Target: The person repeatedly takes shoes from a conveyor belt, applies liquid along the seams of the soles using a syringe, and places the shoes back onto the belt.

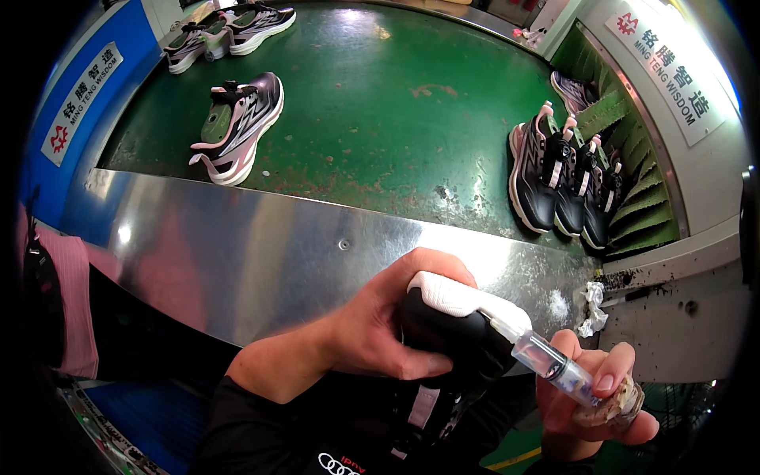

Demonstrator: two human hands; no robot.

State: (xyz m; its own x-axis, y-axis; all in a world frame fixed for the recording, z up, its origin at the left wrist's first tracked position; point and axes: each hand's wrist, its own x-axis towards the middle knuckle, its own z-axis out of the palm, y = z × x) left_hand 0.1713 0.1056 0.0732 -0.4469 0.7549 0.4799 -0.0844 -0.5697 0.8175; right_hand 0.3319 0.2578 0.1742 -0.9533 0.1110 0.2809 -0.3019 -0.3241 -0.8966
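Observation:
My left hand (pixel 368 328) grips a black shoe (pixel 451 336), tilted so that its white sole (pixel 455 297) faces up and away from me. In my right hand (pixel 560 413) is a clear syringe (pixel 542 356), held between fingers and thumb. Its narrow tip touches the shoe, or nearly so, along the line where sole and black upper meet. A crusty beige lump (pixel 621 405) surrounds the syringe's rear end by my fingers. The shoe's strap and lower parts hang toward my lap, partly in shadow.
Ahead runs a metal ledge (pixel 343 226), with a green belt (pixel 364 119) beyond. One shoe (pixel 241 131) lies at the belt's left, several more (pixel 229 36) farther back. Several shoes (pixel 546 174) stand at right beside green flaps (pixel 645 210). Crumpled white tissue (pixel 592 309) sits at the ledge's right end.

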